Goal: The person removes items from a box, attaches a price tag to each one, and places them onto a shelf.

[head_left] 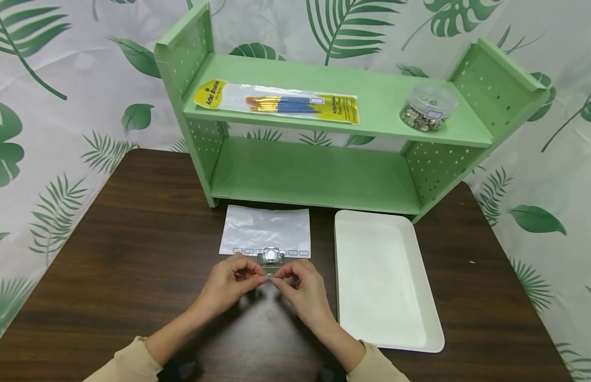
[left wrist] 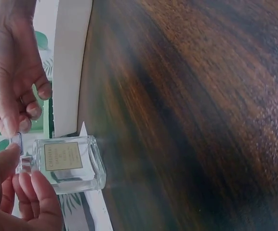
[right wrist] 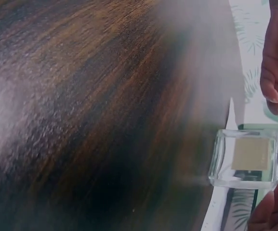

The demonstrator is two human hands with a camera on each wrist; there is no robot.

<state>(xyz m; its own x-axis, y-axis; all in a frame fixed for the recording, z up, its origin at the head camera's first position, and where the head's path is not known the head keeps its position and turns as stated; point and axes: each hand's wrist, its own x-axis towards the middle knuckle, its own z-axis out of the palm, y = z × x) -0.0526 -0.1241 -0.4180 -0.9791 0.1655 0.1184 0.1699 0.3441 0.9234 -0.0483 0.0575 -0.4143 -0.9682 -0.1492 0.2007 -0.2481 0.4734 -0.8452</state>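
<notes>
In the head view my left hand (head_left: 227, 284) and right hand (head_left: 306, 291) meet at the fingertips, thumb and finger of each pinching a small blue-edged label (left wrist: 16, 140). Right behind them a clear glass perfume bottle (head_left: 270, 257) stands upright on the table. Its front bears a pale printed panel (left wrist: 63, 156), seen in the left wrist view. Fingertips partly cover the bottle's neck in both wrist views. Under and behind the bottle lies a white sheet (head_left: 267, 228) with a row of similar blue-edged labels along its near edge.
A white tray (head_left: 340, 286) lies to the right of my hands. Behind is a green two-tier shelf (head_left: 314, 175). Its upper board holds a packet of artist brushes (head_left: 281, 103) and a clear lidded jar (head_left: 426, 109) of small metallic pieces, each with a similar label.
</notes>
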